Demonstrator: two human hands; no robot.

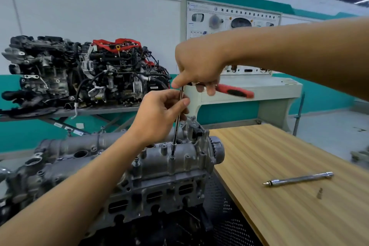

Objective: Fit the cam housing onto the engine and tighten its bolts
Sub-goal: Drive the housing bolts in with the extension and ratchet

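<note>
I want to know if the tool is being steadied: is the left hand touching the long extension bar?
Touching. The head view shows the left hand gripping the extension bar midway up its shaft, with thumb and fingers curled round it.

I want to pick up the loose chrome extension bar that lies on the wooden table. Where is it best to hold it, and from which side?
Grip the chrome extension bar at mid-shaft, from above, fingers pinching across its length. It lies flat on the wooden table with nothing touching it, and the shaft is even there, while the left tip narrows.
</note>
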